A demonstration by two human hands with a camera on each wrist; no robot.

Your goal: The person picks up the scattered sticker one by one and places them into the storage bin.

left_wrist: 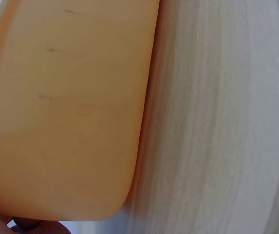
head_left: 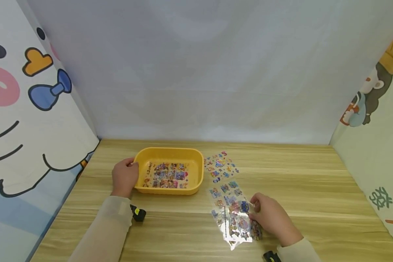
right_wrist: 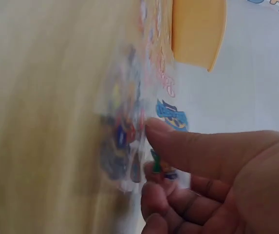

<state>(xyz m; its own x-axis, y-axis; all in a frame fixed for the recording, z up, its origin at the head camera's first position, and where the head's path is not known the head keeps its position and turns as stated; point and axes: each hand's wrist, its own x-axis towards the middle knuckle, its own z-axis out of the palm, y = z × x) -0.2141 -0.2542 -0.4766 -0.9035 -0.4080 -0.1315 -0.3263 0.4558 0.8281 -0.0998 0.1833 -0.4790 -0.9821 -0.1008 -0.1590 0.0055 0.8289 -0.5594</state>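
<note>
A yellow plastic tray (head_left: 168, 191) sits left of centre on the table, with a colourful sticker sheet (head_left: 167, 175) lying flat inside. My left hand (head_left: 125, 176) holds the tray's left end at the rim; in the left wrist view the tray's outer wall (left_wrist: 71, 122) hides most of that hand. Between thumb and fingers, my right hand (head_left: 272, 214) pinches the edge of a clear sticker sheet (head_left: 240, 225), which catches glare. In the right wrist view this sheet (right_wrist: 124, 129) is blurred and seen nearly edge-on, raised at the thumb (right_wrist: 193, 151).
Right of the tray lies another clear sticker sheet (head_left: 220, 165). One more sheet (head_left: 227, 189) lies nearer, partly under the held one. A pale cloth wall (head_left: 216, 91) stands behind the wooden table (head_left: 170, 233), with printed cartoon panels at both sides.
</note>
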